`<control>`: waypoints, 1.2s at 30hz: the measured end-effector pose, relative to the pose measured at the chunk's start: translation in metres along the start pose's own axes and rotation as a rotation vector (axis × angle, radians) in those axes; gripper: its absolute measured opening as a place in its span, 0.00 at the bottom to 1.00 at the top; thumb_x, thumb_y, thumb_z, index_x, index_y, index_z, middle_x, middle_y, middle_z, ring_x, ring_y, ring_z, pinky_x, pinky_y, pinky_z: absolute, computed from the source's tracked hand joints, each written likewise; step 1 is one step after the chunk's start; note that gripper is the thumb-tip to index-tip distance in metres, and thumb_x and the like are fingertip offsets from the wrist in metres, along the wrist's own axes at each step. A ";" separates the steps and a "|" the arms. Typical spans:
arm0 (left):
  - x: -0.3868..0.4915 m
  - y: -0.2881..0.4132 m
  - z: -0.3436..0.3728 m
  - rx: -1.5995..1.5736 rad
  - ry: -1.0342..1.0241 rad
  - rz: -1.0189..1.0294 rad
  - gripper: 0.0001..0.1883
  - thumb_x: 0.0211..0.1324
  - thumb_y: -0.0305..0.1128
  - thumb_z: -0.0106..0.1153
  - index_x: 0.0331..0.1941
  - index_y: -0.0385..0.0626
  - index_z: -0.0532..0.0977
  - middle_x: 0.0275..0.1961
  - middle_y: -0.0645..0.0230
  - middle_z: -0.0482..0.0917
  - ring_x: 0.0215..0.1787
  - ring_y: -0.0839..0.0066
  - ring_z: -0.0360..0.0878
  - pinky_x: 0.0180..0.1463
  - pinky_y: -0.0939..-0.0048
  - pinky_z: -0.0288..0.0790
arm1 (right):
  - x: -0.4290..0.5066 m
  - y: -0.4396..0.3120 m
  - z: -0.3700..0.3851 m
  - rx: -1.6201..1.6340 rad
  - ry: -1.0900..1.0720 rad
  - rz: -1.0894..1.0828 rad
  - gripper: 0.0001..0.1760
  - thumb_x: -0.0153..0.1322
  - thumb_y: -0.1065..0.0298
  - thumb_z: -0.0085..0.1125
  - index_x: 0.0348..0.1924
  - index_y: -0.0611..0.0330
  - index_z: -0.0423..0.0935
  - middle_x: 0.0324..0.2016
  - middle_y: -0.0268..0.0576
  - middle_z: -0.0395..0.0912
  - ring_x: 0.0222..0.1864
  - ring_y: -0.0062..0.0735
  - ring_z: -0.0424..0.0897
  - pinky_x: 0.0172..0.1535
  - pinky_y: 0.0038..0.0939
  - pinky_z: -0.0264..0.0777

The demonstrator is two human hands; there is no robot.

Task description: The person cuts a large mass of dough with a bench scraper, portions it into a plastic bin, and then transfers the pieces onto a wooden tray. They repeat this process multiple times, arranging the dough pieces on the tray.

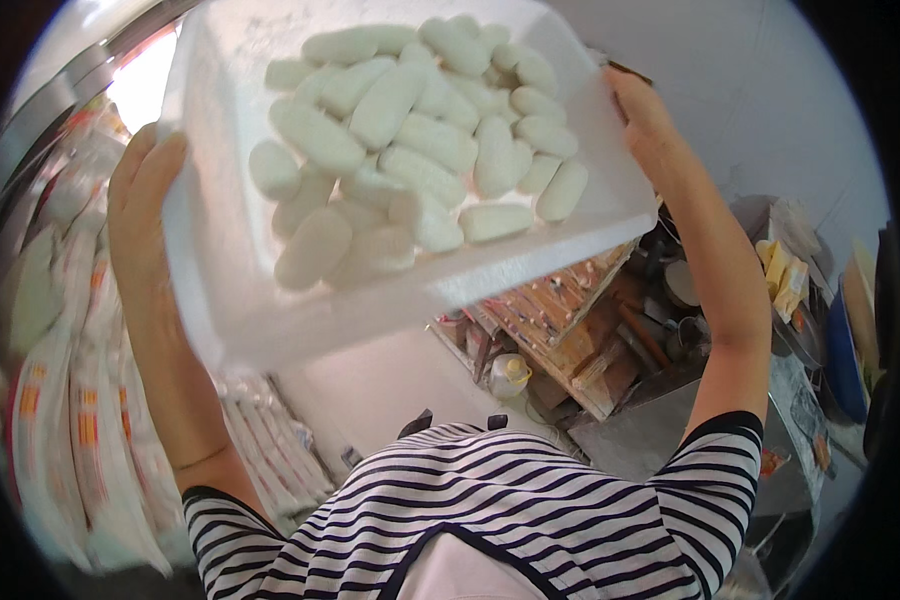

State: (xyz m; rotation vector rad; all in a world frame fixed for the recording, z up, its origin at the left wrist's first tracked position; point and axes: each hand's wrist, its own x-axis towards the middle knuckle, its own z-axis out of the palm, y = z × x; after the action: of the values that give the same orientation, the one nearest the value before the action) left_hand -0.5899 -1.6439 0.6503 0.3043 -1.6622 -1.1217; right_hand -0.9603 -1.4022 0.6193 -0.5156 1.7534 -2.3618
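Observation:
A white plastic tub [217,225] is held up in front of me, its near side lower in the picture. Inside lie many pale, oblong pieces [386,105] that look like dough or rice cakes, heaped loosely over one another. My left hand [142,176] grips the tub's left rim, with fingers bent over the edge. At the opposite side my right hand [637,105] holds the right wall near its far corner; its fingers are partly hidden. Both arms are stretched forward, and the tub hides much of what lies beyond.
White printed sacks [82,405] are stacked along the left. Below the tub's right side, a wooden board [562,300] bears small coloured items. A yellow-capped plastic bottle [508,373] stands beneath. Further right are a metal surface [645,427], yellow packets [784,277] and a blue container [844,352].

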 end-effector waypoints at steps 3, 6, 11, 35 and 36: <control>0.121 -0.063 0.037 -0.177 -0.434 -0.011 0.17 0.63 0.34 0.56 0.52 0.37 0.74 0.43 0.69 0.80 0.44 0.82 0.76 0.50 0.77 0.69 | 0.058 -0.017 -0.027 0.082 0.314 -0.173 0.10 0.72 0.64 0.59 0.42 0.59 0.78 0.38 0.36 0.79 0.41 0.28 0.77 0.48 0.32 0.74; 0.211 -0.126 0.103 -0.074 -0.665 0.056 0.19 0.64 0.36 0.57 0.55 0.40 0.73 0.44 0.69 0.80 0.44 0.80 0.77 0.50 0.74 0.71 | 0.108 -0.026 -0.055 0.299 0.564 -0.260 0.11 0.73 0.62 0.56 0.44 0.59 0.78 0.40 0.35 0.79 0.44 0.28 0.78 0.50 0.31 0.74; 0.269 -0.224 0.214 -0.081 -0.846 0.093 0.17 0.62 0.26 0.58 0.55 0.41 0.74 0.45 0.68 0.82 0.47 0.79 0.80 0.52 0.71 0.76 | 0.147 -0.004 -0.090 0.464 0.582 -0.417 0.17 0.76 0.58 0.50 0.51 0.60 0.75 0.47 0.37 0.79 0.48 0.30 0.78 0.52 0.32 0.73; 0.431 -0.544 0.344 -0.262 -0.843 -0.104 0.17 0.63 0.27 0.58 0.54 0.37 0.73 0.46 0.65 0.81 0.46 0.78 0.79 0.49 0.73 0.74 | 0.243 0.090 0.088 -0.512 0.844 -0.595 0.18 0.73 0.71 0.50 0.56 0.64 0.71 0.46 0.46 0.80 0.48 0.39 0.79 0.51 0.35 0.72; 0.438 -0.555 0.345 -0.228 -0.834 -0.092 0.16 0.63 0.26 0.58 0.53 0.37 0.72 0.45 0.65 0.80 0.46 0.77 0.79 0.50 0.72 0.74 | 0.246 0.096 0.103 -1.092 0.926 -0.571 0.19 0.72 0.75 0.49 0.56 0.65 0.71 0.47 0.47 0.80 0.49 0.41 0.79 0.52 0.35 0.72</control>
State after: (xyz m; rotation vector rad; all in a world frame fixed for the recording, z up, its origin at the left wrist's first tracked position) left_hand -1.2416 -2.0521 0.4828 -0.2848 -2.2105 -1.6227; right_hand -1.1591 -1.6036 0.5986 0.0820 3.7544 -1.7372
